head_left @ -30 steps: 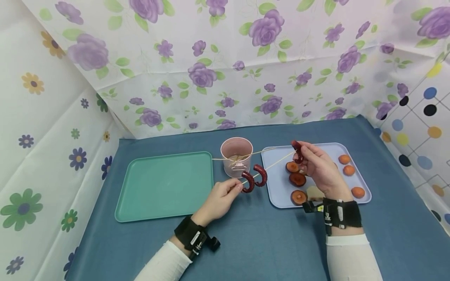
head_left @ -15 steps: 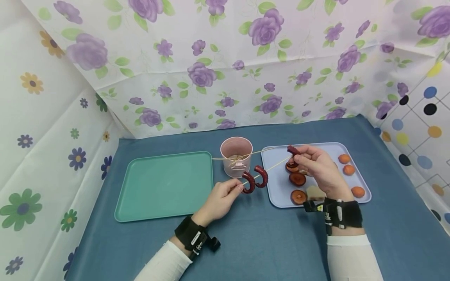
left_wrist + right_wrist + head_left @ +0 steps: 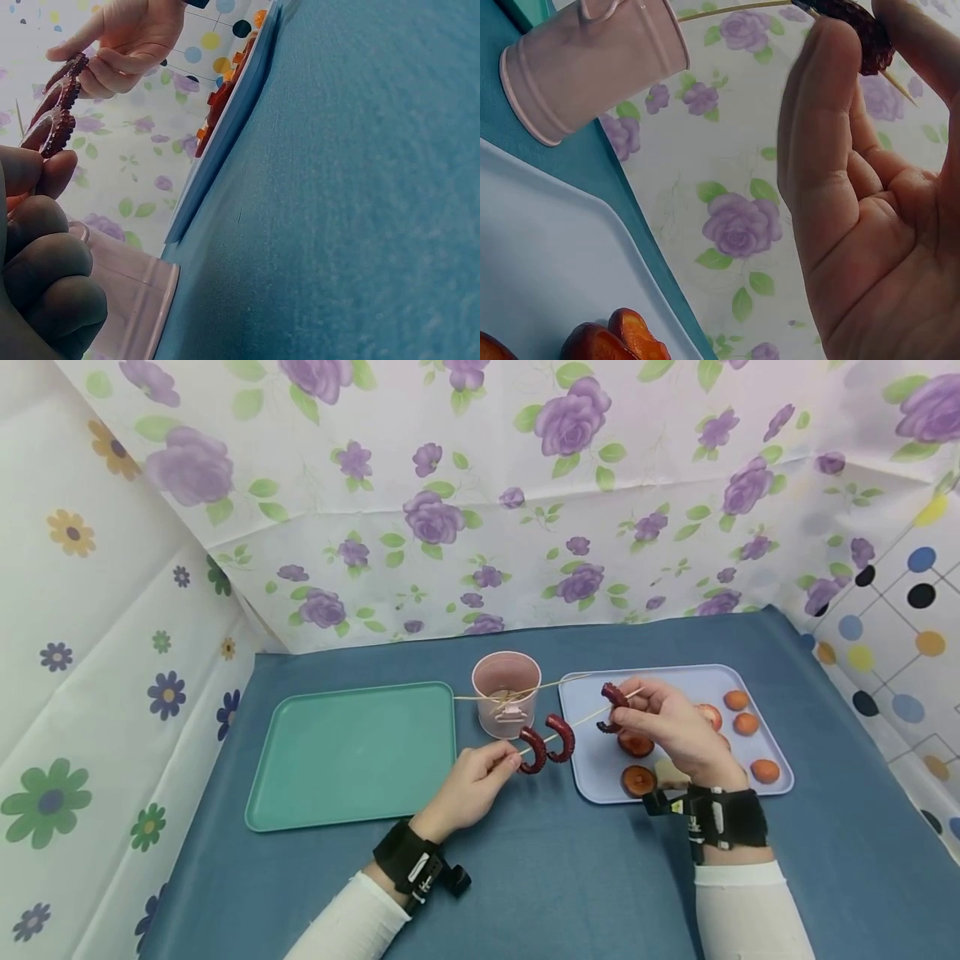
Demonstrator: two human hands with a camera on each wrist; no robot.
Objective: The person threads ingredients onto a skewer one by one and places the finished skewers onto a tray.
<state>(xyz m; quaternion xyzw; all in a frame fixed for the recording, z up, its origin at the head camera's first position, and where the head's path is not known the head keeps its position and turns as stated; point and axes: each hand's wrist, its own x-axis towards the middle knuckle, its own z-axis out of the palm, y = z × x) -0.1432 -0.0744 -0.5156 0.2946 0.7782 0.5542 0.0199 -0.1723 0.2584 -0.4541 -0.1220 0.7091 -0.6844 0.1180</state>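
Your right hand [image 3: 678, 724] pinches a curled dark-red tentacle [image 3: 614, 695], likely rubbery, so squeeze its sides; your left hand [image 3: 472, 785] grips the thin wooden skewer [image 3: 591, 717].

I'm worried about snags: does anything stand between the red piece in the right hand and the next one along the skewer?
Nothing visible does. Between the red piece in the right hand and the next piece toward the left hand, only bare skewer shows.
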